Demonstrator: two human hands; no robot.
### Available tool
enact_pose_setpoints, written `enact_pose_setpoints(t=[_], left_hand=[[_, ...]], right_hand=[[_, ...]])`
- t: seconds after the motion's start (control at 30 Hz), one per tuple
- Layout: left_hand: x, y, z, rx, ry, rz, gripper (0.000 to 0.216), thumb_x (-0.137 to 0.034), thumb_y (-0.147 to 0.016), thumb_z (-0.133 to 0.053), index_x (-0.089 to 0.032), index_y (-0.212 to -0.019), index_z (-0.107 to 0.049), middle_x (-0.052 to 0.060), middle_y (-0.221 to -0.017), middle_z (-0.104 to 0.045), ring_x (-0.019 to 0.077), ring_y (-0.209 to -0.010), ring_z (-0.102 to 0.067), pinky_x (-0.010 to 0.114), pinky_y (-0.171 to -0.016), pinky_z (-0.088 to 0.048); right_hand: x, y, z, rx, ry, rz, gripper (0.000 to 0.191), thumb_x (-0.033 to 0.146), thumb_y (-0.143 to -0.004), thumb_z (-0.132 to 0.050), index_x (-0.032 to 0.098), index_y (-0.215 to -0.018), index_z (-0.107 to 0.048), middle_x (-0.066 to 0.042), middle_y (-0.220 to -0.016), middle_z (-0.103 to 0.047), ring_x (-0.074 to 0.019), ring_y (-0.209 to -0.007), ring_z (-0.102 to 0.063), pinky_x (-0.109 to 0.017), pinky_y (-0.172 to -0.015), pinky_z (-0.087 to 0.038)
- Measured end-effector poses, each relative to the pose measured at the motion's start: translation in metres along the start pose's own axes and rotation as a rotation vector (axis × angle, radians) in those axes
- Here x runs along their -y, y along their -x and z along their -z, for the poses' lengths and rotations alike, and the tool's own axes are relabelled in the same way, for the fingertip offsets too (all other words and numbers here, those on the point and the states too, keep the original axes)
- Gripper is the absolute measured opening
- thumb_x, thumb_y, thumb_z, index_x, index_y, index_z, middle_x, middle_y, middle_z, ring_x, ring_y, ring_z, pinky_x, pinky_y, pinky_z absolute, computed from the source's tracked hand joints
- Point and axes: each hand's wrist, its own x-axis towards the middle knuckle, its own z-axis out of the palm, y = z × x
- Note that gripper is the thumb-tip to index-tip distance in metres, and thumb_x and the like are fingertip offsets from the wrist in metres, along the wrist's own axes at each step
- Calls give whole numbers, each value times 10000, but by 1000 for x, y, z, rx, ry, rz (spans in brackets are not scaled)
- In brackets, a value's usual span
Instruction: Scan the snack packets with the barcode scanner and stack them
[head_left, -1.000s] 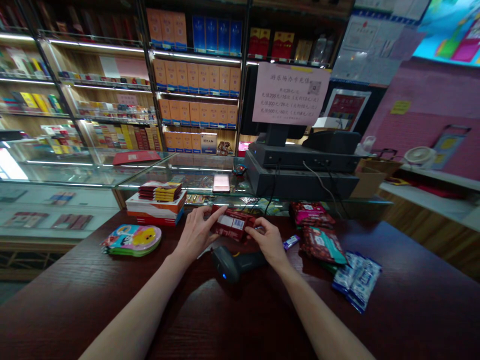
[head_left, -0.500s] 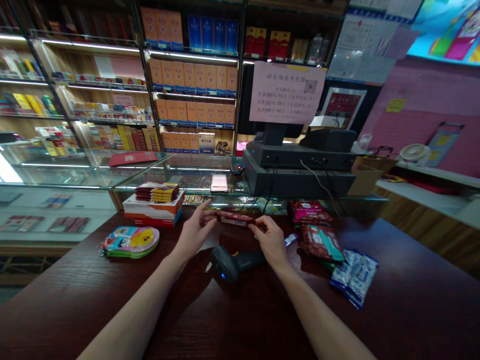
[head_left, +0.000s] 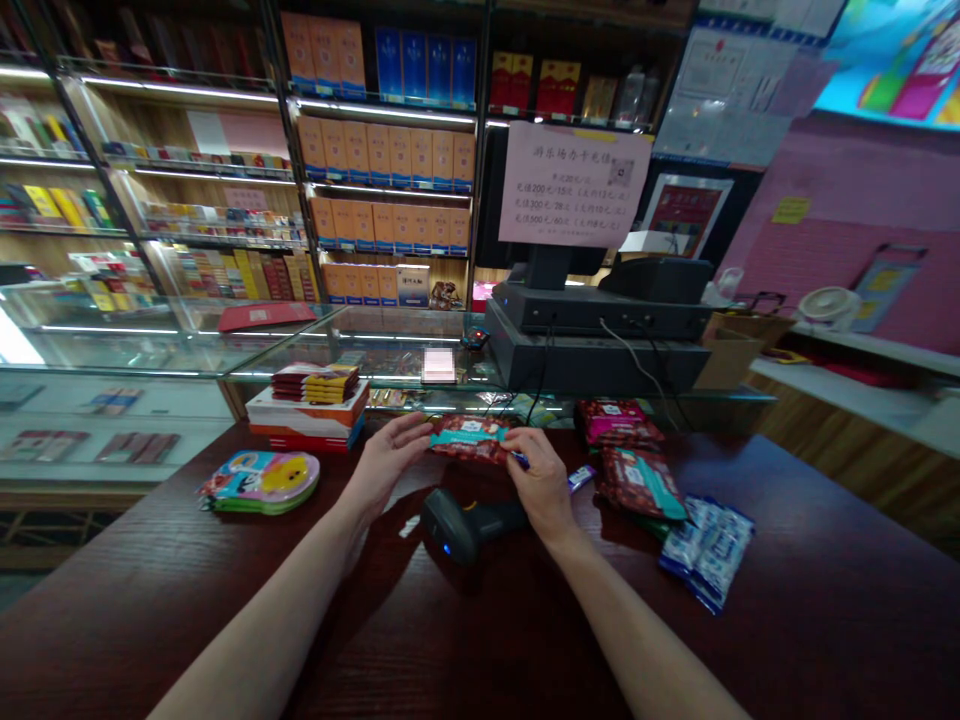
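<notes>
**Q:** Identify the held item and its position.

**A:** The snack packet (head_left: pixel 471 438) is a flat red pouch with a teal band and a small white label on its upward face. It is held roughly level above the far part of the counter (head_left: pixel 225 600). It sits just beyond the barcode scanner (head_left: pixel 465 525) and is clear of it.

**Q:** State the condition of the hands.

**A:** The left hand (head_left: pixel 386 462) pinches the left end of the packet between thumb and fingertips, with the other fingers loosely extended. The right hand (head_left: pixel 541 482) pinches the right end the same way, with its fingers curled. Whether the right wrist touches the scanner handle cannot be determined.

**Q:** List the adjacent items.

**A:** To the right of the right hand:
- A small purple wrapper (head_left: pixel 581 480) lies just beside the hand.
- Two similar red packets (head_left: pixel 636 482) lie on the counter beyond it.
- Blue-and-white sachets (head_left: pixel 712 550) lie near those packets.

To the left of the left hand:
- A stack of cartons (head_left: pixel 311 415) stands at the far edge of the counter.
- A colourful flat pack (head_left: pixel 262 480) lies nearer the viewer.

Behind the snack packet, the till terminal (head_left: pixel 600 330) stands on a glass case (head_left: pixel 337 350).
</notes>
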Motion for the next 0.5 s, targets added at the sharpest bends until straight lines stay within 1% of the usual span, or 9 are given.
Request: enact_pose_setpoints(t=[0.1,0.17,0.3,0.4,0.5], left_hand=[[1,-1,1,20,32,-15,648,-235,-641,-870,-183,-1231,-608,139,-1298,-668,257,-1123,-681,441,-1008,-531],[0,0,1,29,30,-28,654,-239,-633,-872,-183,-1229,-609,142,-1312,-658,270,-1155,-665,465,-1025,-520],[-2,3,-2,46,23,-60,648,-255,-629,-876,-172,-1215,-614,141,-1293,-668,278,-1168,-656,483,-1046,-503],[-2,4,-3,49,33,-82,642,-253,-628,-877,-173,-1207,-611,136,-1305,-663,266,-1153,-664,485,-1061,-490],[-1,3,-3,54,33,-95,639,-247,-626,-876,-171,-1202,-611,138,-1313,-660,263,-1153,-665,494,-1078,-471]], right_hand=[[-1,0,-1,-31,-1,27,174,128,-859,-517,224,-868,-662,-89,-1085,-629,-227,-1029,-635,-385,-926,-514],[-1,0,-2,-59,1,14,171,130,-849,-530,229,-871,-668,-89,-1111,-605,-231,-1060,-622,-392,-942,-515],[-3,-1,-2,-93,-15,-71,177,157,-826,-549,229,-902,-691,-89,-1077,-565,-229,-993,-619,-367,-879,-540],[-4,-2,-2,-55,-43,-122,228,177,-817,-537,219,-980,-691,-69,-977,-602,-219,-897,-628,-347,-818,-538],[-4,-1,-3,21,-76,-164,247,203,-821,-522,218,-1011,-678,-47,-914,-677,-213,-864,-650,-331,-810,-521]])
